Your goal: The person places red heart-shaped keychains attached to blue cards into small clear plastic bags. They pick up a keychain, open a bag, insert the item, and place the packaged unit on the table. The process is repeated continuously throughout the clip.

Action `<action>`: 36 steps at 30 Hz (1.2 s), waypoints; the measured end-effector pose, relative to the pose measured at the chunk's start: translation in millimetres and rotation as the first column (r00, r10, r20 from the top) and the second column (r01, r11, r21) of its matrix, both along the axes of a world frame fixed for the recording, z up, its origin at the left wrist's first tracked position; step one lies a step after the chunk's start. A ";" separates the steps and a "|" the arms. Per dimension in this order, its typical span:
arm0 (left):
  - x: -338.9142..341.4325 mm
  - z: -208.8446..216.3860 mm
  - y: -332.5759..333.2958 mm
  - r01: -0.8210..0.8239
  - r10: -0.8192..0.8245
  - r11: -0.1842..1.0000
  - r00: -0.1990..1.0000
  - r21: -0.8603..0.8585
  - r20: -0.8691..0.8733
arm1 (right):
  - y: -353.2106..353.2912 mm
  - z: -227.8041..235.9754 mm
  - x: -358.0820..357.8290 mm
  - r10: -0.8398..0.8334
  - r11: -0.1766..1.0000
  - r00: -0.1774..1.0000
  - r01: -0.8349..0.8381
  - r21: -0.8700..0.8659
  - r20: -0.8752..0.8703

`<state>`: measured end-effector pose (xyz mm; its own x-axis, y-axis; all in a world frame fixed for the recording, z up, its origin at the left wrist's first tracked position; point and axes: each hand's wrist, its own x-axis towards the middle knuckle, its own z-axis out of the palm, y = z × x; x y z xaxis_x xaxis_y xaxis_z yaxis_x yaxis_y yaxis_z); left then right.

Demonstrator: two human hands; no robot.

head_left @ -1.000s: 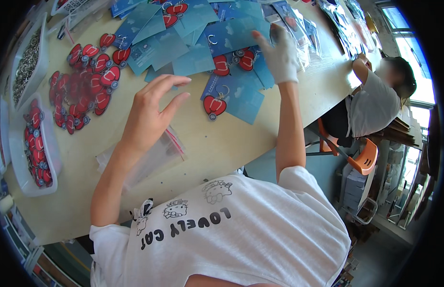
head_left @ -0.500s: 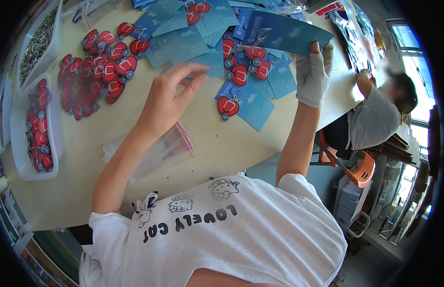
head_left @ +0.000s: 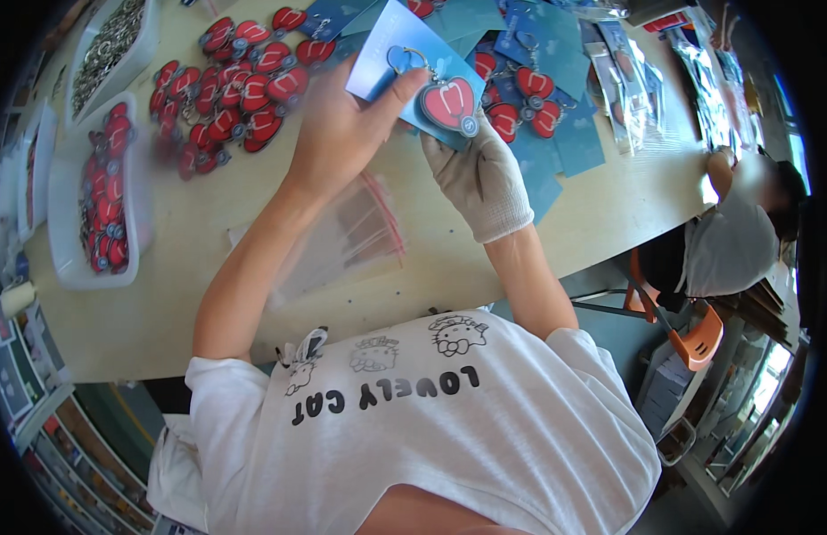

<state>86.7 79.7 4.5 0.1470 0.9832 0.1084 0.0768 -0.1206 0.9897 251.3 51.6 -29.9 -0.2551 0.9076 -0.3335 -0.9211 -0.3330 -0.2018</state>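
A blue card (head_left: pixel 371 64) is held up over the table between my two hands. On its face lies a red heart-shaped keychain (head_left: pixel 448 103) with a metal ring at its top. My bare left hand (head_left: pixel 339 135) grips the card's left side, its thumb pressed on the keychain's chain. Beneath the card's lower right corner, my right hand (head_left: pixel 487 185) in a white glove grips the card edge by the keychain; some of its fingers are hidden behind the card. Several matching keychains (head_left: pixel 258 92) are heaped on the table to the left.
Clear plastic bags (head_left: pixel 338 241) lie near my left forearm. A white bin (head_left: pixel 64 232) of keychains and a bin (head_left: pixel 146 45) of metal rings stand at left. Blue cards (head_left: pixel 578 134) and packaged pieces (head_left: pixel 620 85) spread to the right. A co-worker (head_left: pixel 734 227) sits at far right.
My right hand has brought the card inward and down from the upper right. My left hand, empty before, has closed on it, and the keychain now shows on its face.
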 end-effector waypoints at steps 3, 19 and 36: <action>-11.8 -4.9 -10.2 -0.040 0.047 0.997 0.992 -0.060 0.116 | -8.9 6.4 -14.6 0.073 0.997 0.982 -0.075 0.001 0.176; -85.5 -31.3 -72.3 -0.020 -0.036 0.997 0.748 -0.077 -0.663 | -1.3 -2.5 23.1 -0.302 0.918 0.578 -0.039 0.395 0.758; -103.3 -31.8 -49.5 0.080 -0.107 0.925 0.993 -0.372 -0.053 | 16.7 7.3 10.6 -0.030 0.907 0.418 -0.370 0.201 0.908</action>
<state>-16.6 30.1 -27.3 0.2340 0.9330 -0.2733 0.1549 0.2417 0.9579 261.9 68.3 -22.6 -0.1654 0.9711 -0.1723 -0.0946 -0.1895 -0.9773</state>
